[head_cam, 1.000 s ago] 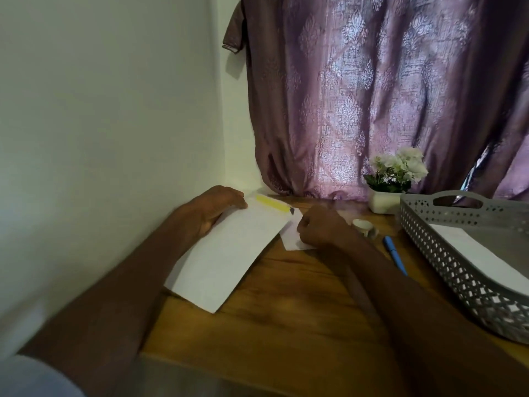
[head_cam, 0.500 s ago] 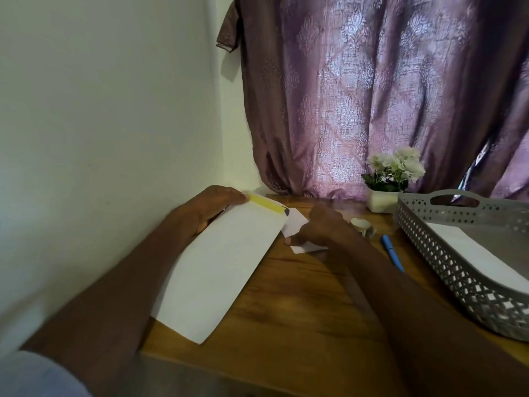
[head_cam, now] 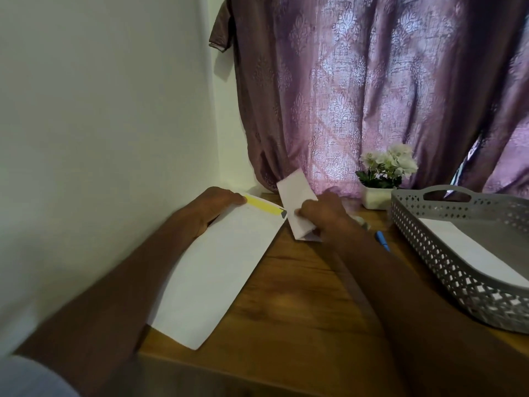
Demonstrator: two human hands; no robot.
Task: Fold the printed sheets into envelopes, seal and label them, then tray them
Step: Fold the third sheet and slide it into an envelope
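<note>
A long white envelope (head_cam: 217, 270) with a yellow strip along its far end lies slantwise on the wooden table (head_cam: 300, 305). My left hand (head_cam: 211, 207) holds its far left corner, fingers on the top edge. My right hand (head_cam: 323, 216) pinches a small folded white sheet (head_cam: 296, 196) and holds it tilted up just right of the envelope's far end. A grey perforated tray (head_cam: 446, 253) at the right holds a white envelope (head_cam: 481, 256).
A blue pen (head_cam: 383, 240) lies between my right arm and the tray. A small white pot of white flowers (head_cam: 383, 176) stands at the back by the purple curtain. A roll of tape is mostly hidden behind my right hand. The wall runs along the left.
My right hand has lifted the folded sheet off the table and tipped it upright. The envelope has slid toward me under my left hand.
</note>
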